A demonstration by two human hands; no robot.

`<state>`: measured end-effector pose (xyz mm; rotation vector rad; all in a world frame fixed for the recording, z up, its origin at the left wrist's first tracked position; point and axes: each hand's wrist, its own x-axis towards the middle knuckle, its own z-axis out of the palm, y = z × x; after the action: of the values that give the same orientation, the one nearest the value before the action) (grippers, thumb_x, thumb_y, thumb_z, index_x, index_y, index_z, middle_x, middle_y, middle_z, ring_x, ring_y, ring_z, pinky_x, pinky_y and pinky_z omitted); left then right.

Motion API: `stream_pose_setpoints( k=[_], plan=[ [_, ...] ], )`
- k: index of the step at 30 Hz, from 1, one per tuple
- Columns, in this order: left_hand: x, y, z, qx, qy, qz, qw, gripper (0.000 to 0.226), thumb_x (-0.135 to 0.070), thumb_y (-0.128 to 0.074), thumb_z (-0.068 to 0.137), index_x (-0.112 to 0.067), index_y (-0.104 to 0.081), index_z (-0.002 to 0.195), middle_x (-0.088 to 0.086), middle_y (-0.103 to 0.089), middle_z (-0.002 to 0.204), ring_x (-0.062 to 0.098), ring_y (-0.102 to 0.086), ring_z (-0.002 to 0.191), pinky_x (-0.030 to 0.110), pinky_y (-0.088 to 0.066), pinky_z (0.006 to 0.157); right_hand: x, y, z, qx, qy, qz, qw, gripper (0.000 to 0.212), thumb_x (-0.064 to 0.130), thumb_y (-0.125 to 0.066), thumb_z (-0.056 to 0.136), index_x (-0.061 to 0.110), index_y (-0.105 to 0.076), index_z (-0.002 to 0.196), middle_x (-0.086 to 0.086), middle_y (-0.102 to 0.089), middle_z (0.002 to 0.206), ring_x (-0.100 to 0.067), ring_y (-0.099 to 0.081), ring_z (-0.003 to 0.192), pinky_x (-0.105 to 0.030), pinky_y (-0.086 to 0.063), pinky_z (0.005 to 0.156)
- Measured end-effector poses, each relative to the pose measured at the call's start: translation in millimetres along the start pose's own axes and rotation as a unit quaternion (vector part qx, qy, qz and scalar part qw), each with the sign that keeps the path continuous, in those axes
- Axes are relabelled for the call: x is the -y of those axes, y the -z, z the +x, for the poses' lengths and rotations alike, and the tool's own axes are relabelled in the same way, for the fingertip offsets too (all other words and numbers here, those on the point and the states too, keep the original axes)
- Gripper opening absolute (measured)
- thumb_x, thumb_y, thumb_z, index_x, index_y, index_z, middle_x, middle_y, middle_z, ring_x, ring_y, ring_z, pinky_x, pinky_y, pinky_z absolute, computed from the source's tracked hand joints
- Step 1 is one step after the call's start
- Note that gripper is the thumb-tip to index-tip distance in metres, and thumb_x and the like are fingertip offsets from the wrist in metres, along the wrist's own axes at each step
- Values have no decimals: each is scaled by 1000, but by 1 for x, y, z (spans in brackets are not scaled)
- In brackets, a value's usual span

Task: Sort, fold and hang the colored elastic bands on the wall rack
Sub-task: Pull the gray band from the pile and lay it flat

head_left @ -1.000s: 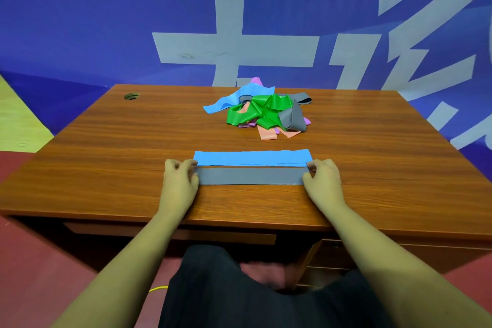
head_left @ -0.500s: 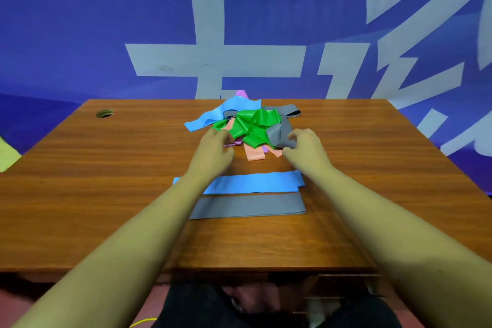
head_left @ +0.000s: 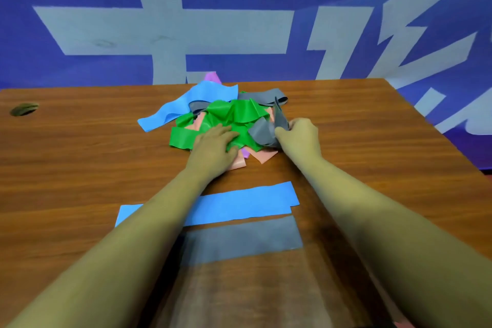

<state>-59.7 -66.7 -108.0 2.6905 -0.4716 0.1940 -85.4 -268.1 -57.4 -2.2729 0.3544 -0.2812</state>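
A tangled pile of elastic bands lies at the far middle of the wooden table (head_left: 80, 168): a green band (head_left: 234, 114) on top, a blue band (head_left: 186, 106), a grey band (head_left: 262, 132), pink and purple ones underneath. My left hand (head_left: 213, 149) rests flat on the green band with fingers extended. My right hand (head_left: 299, 138) pinches a fold of the grey band at the pile's right side. Nearer to me lie two flat folded bands side by side: a folded blue band (head_left: 239, 205) and a folded grey band (head_left: 245, 242), partly hidden by my left forearm.
A blue wall with large pale lettering (head_left: 165, 32) stands right behind the table. A round cable hole (head_left: 24, 109) sits in the table's far left corner. No wall rack shows in view.
Both hands left the folded grey band at the front edge and reached forward to the pile. My left hand now lies on the green band, my right hand has taken hold of the loose grey band.
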Motion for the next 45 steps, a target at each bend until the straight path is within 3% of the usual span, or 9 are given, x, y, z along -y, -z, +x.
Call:
stream_pose_setpoints(
  k=[6,11,18,22,25,30,34,40,45],
  plan=[
    [-2,4,0,-4,8,-19,1000,41,-33,-56,87,-21,-61,126,1,-59,132,24,-47,130,42,-36,107,25,41,5,-73,122,94,985,14,12,-55,80,8,-55,67,1,-51,60,-15,-42,59,-30,-33,54],
    [-40,52,-3,-122,15,-144,982,26,-27,-54,92,-18,-69,110,-3,-69,115,16,-59,110,30,-42,95,68,74,-9,-28,196,115,974,14,18,-57,77,13,-55,64,-1,-50,58,-9,-41,59,-29,-32,54],
    [-96,134,-20,-69,37,-530,844,15,-25,-55,96,-26,-62,109,2,-68,111,19,-65,109,30,-53,84,105,111,-48,86,198,104,971,13,10,-59,81,6,-64,69,-13,-53,63,-10,-44,60,-27,-35,55],
    [-113,161,-48,-28,17,-595,803,54,-67,-40,85,-27,-62,114,-3,-74,92,15,-67,92,30,-53,76,110,123,-70,117,159,121,973,18,13,-58,81,11,-62,63,-3,-46,58,-10,-40,54,-26,-30,52],
    [-113,169,-66,20,2,-578,816,57,-73,-52,78,-30,-63,114,-4,-71,96,17,-65,89,26,-53,66,111,128,-85,142,138,123,972,20,16,-56,76,5,-62,60,-17,-50,58,-16,-48,58,-29,-36,58],
    [-110,173,-101,58,-7,-534,843,53,-49,-73,70,-28,-60,116,2,-71,107,20,-71,97,33,-59,75,111,134,-104,168,132,102,972,19,19,-68,85,13,-68,67,-2,-57,62,-10,-49,56,-22,-38,52],
    [-104,175,-114,-30,27,-514,857,15,-18,-61,95,-17,-65,110,6,-71,95,21,-70,83,32,-59,68,111,129,-116,183,136,100,968,16,15,-67,82,10,-67,67,-6,-58,68,-13,-48,62,-26,-38,57],
    [-104,190,-122,-102,59,-509,853,15,-15,-58,96,-12,-70,104,0,-68,86,10,-62,74,25,-53,62,102,104,-134,231,160,50,958,13,-1,-57,79,0,-68,87,-6,-71,75,-13,-66,64,-28,-52,59],
    [-99,213,-128,-146,68,-534,830,16,-15,-56,97,-7,-68,105,12,-64,88,22,-61,76,21,-51,54,77,83,-145,266,72,149,950,24,-10,-51,85,-9,-62,106,-23,-73,96,-27,-74,88,-35,-59,84]
  ],
)
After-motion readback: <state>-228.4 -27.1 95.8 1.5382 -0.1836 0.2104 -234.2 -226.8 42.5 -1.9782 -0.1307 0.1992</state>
